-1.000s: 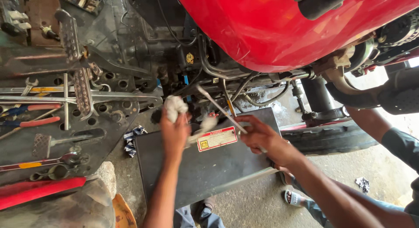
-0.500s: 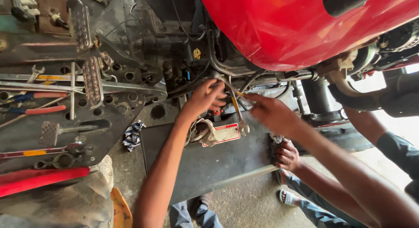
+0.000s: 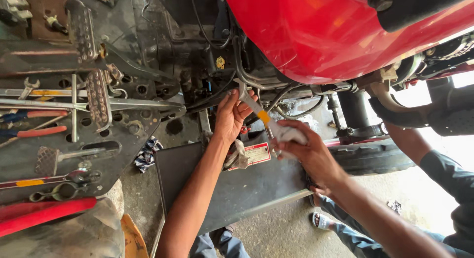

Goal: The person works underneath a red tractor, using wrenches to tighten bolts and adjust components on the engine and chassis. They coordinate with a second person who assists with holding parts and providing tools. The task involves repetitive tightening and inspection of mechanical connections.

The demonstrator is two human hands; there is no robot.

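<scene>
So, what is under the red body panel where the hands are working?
Under the red body panel run black hoses. The left hand and right hand hold a wrench; its upper end is hidden.

Wrench (image 3: 251,103) lower end hidden under white rag (image 3: 289,134) in right hand (image 3: 308,154). Red body panel (image 3: 321,31) cut off at top edge. Left hand (image 3: 231,117) fingertips blurred.

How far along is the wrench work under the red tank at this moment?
Done: the wrench is already up at the hoses and fittings below the red tank. In hand: the left hand steadies its head while the right hand grips the handle through a white rag. Left: the fitting itself is hidden, so how loose it is cannot be judged.
</scene>
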